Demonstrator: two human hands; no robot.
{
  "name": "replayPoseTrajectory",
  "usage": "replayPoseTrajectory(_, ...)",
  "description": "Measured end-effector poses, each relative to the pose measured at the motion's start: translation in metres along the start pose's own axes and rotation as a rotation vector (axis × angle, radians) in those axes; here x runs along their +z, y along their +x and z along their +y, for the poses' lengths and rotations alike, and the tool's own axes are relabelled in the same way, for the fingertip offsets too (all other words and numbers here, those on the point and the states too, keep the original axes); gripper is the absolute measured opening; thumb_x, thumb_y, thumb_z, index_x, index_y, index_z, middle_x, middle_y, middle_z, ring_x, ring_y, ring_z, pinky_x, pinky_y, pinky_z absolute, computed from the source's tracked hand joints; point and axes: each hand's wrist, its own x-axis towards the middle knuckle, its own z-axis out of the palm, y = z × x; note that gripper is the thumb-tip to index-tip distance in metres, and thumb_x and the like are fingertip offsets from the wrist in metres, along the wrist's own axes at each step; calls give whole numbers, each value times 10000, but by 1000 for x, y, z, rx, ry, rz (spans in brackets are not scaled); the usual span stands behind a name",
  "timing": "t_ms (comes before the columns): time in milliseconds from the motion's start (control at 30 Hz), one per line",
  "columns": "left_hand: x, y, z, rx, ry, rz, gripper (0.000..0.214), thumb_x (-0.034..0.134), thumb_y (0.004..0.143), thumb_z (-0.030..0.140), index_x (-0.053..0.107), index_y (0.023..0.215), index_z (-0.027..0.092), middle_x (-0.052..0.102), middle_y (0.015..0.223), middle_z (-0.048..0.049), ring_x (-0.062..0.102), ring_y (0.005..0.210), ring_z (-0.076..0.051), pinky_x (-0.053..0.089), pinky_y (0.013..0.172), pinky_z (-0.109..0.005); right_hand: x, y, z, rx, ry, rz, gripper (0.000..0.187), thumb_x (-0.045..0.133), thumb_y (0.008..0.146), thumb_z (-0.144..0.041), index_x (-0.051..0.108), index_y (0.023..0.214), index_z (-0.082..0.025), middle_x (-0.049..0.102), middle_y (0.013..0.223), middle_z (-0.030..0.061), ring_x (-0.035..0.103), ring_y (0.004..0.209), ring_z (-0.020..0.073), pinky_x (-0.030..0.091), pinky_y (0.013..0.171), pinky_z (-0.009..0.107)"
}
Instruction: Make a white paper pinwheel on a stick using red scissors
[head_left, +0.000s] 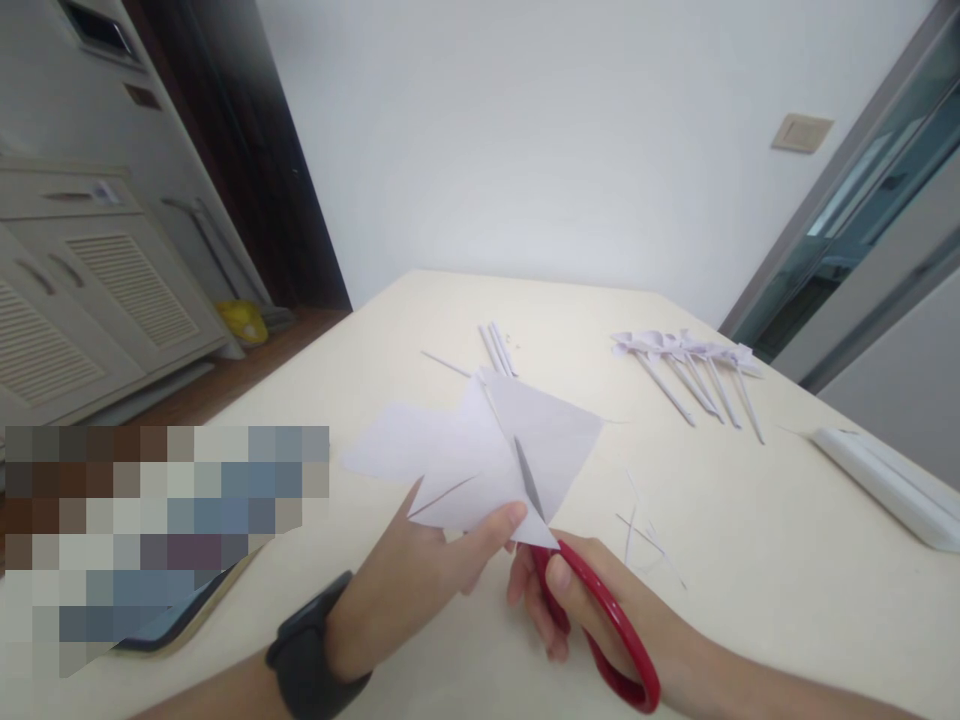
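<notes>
The left hand (439, 560) is pinching white paper (489, 492) over the table (420, 310), the right hand (592, 575) is gripping scissors (611, 605) — clean cutting is calling for taut paper and a thumb (499, 525) clear of the blade (529, 482).

The left hand (424, 565) (a black band (304, 650) circles its wrist) pinches a slit white paper sheet (495, 475); the right hand (626, 582) grips red-handled metal scissors (600, 590), one blade showing over the paper. Beyond, thin white sticks (503, 348) lie on the cream table (750, 560), folded white paper shapes (686, 347) on stems to their right.
</notes>
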Motion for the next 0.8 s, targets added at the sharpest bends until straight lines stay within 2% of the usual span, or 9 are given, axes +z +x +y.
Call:
replayPoseTrajectory(100,-2,-1,4,-16,-5,-2,475,424,806,472,320,419,217,420,423,56,498,491,-133,418,683,-274,-1,0,-4,2,2,-4,456,286,908,-526,526,878,-139,456,574,-24,456,531,90,387,552,227)
replayPoseTrajectory(233,-5,-2,9,45,-27,22,460,366,835,445,286,444,217,372,427,70,472,464,-122,398,686,-285,-1,-1,-8,13,5,-15,451,289,907,-526,519,871,-140,466,593,-21,460,542,90,387,562,234)
replayPoseTrajectory(333,-7,-2,8,67,49,14,458,328,844,429,258,445,215,363,442,63,479,495,-128,393,684,-283,-2,-2,-8,24,13,-48,449,295,902,-531,516,859,-143,475,605,-15,465,550,93,389,562,235)
replayPoseTrajectory(500,-10,-1,5,128,168,-44,354,369,796,280,260,467,211,365,472,63,466,521,-121,410,657,-239,-2,-5,-5,52,13,-74,442,301,897,-539,515,839,-156,495,625,-7,467,553,96,403,592,248)
replayPoseTrajectory(800,-7,1,-2,101,103,-24,361,387,785,298,285,448,222,398,459,32,434,504,-144,426,598,-237,0,-2,-6,-2,32,-64,468,282,891,-559,503,808,-155,479,624,-4,461,563,104,382,555,234)
